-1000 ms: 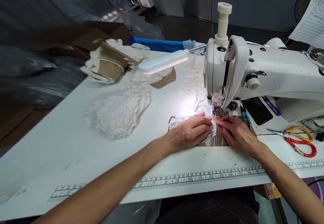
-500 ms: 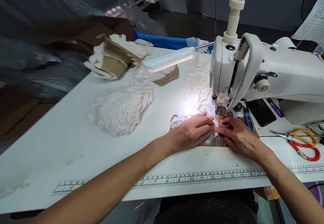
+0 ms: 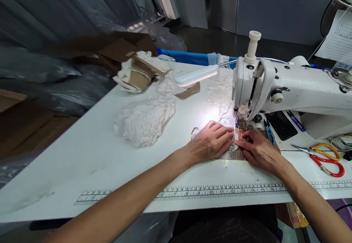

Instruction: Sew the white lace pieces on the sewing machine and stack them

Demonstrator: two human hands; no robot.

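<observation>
A white sewing machine stands at the right of a white table. Under its needle lies a small piece of white lace on a brown card. My left hand lies flat on the lace, fingers stretched toward the needle. My right hand presses on the same piece from the right, fingertips meeting the left hand's just in front of the presser foot. A white lamp on a bendy neck lights the spot.
A heap of white lace lies left of my hands, with lace wound on cards behind it. Red and yellow scissors and blue snips lie right of the needle. A printed ruler runs along the table's front edge.
The view has tilted up and pulled back a little. Both hands stay pressed on the lace by the needle, shifted slightly toward it.
</observation>
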